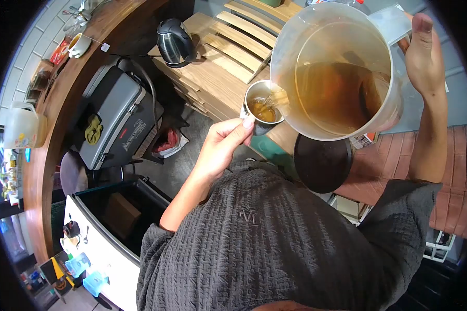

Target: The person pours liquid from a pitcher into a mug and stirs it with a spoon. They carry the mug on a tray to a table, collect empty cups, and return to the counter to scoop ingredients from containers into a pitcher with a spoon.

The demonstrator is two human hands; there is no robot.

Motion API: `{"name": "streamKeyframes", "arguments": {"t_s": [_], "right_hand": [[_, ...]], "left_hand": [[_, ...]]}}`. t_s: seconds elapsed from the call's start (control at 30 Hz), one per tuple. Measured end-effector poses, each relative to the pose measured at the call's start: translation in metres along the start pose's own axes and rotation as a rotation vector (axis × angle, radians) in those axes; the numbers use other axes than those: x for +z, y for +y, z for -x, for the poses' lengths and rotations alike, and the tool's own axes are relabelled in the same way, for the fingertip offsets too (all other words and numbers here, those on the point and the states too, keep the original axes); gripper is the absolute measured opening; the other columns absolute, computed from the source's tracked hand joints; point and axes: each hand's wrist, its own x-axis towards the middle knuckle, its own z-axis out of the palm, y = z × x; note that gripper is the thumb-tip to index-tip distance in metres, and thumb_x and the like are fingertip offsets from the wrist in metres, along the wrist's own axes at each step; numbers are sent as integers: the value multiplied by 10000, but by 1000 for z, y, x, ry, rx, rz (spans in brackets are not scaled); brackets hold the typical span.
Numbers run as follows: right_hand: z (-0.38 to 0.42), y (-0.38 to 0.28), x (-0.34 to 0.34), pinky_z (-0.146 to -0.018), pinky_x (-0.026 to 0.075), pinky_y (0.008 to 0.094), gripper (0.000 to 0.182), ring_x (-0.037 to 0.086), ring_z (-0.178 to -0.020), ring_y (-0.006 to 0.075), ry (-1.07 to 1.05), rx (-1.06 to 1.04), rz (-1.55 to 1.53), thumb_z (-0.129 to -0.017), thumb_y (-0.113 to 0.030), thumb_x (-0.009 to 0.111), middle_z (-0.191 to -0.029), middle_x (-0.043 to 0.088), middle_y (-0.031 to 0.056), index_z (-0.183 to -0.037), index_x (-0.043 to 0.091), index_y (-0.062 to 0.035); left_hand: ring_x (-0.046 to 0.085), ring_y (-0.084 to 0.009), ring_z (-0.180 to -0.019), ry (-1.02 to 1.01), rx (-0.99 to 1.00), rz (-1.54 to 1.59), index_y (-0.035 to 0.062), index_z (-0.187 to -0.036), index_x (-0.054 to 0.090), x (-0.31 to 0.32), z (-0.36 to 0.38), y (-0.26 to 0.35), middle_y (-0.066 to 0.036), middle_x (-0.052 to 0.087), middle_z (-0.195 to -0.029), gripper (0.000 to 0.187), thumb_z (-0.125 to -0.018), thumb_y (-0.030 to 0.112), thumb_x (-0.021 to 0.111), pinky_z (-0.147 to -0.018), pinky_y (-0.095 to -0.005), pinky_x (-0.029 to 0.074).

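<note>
My left hand [222,146] grips a small metal cup [254,93] and holds it upright under the spout of a large plastic pitcher [314,41]. My right hand [425,59] is raised at the upper right, wrapped round the handle [389,27] of this translucent pitcher, which tilts toward the cup. Brown liquid [334,96] lies inside the pitcher, and a stream of it runs over the spout into the cup. Some brown liquid shows in the bottom of the cup.
A black and steel kettle [175,45] stands on a wooden cabinet [213,72] beside wooden slats. A round black top [323,163] sits below the pitcher. To the left are a grey cooler box [114,122], an open bin [122,212] and a curved wooden counter [43,155] bearing a white mug [79,45].
</note>
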Motion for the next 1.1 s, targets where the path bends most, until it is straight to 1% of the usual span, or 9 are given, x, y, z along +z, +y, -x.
{"name": "streamKeyframes", "arguments": {"t_s": [0.1,0.3,0.5,0.63,0.7,0.8,0.87,0.93,1.1], "right_hand": [[2,-2,6,-998,409,315,817,547,-1106,177,79,-11,27,-948,-643,263,-1162,584,104,-1302,493,57],[3,-5,5,-1009,415,330,792,558,-1120,193,0,-64,13,-969,-602,255,-1184,578,127,-1287,491,84],[6,-4,6,-1008,415,329,754,553,-1118,182,73,-44,-1,-982,-576,250,-1180,577,116,-1282,500,69],[5,3,-2,-1004,416,329,750,552,-1110,176,36,-25,-20,-981,-580,251,-1180,575,107,-1281,505,58],[7,2,0,-999,419,327,754,553,-1105,172,97,-25,3,-977,-589,256,-1170,579,99,-1278,511,54],[6,3,-2,-1000,418,328,759,552,-1107,173,75,-11,-27,-973,-595,262,-1161,584,98,-1272,516,55],[7,1,-2,-1003,416,330,759,553,-1106,174,50,-15,-35,-973,-596,263,-1160,585,101,-1272,515,55],[7,-1,-2,-1006,414,332,760,554,-1105,176,25,-19,-43,-973,-596,264,-1160,585,104,-1273,515,55],[9,2,1,-1020,410,350,751,556,-1126,192,79,1,-20,-982,-578,267,-1175,588,124,-1279,503,70]], "left_hand": [[405,-73,-669,-1,0,9,63,-693,569,0,0,1,24,510,-663,393,-969,340,525,-641,-240,306],[404,-75,-670,-8,10,5,61,-697,570,0,1,0,24,506,-665,394,-973,339,518,-640,-243,308],[402,-78,-672,-26,16,2,55,-703,568,1,3,2,22,499,-664,397,-977,337,512,-643,-246,311],[425,-56,-697,-36,-13,41,47,-664,560,1,4,4,41,513,-686,408,-974,312,547,-674,-228,345],[424,-56,-697,-37,-17,41,48,-663,561,1,4,6,42,512,-685,408,-974,312,548,-674,-227,344],[425,-55,-698,-42,-21,44,48,-664,563,2,4,5,43,511,-683,408,-973,313,550,-675,-227,344],[426,-55,-699,-45,-22,45,47,-665,565,2,3,4,43,513,-682,407,-972,314,551,-676,-227,345],[396,-76,-668,-39,-16,2,57,-683,550,3,3,4,24,492,-660,413,-977,344,511,-641,-245,307],[414,-67,-685,-34,-26,17,51,-678,562,3,1,1,32,509,-674,403,-974,323,532,-661,-238,328]]}}
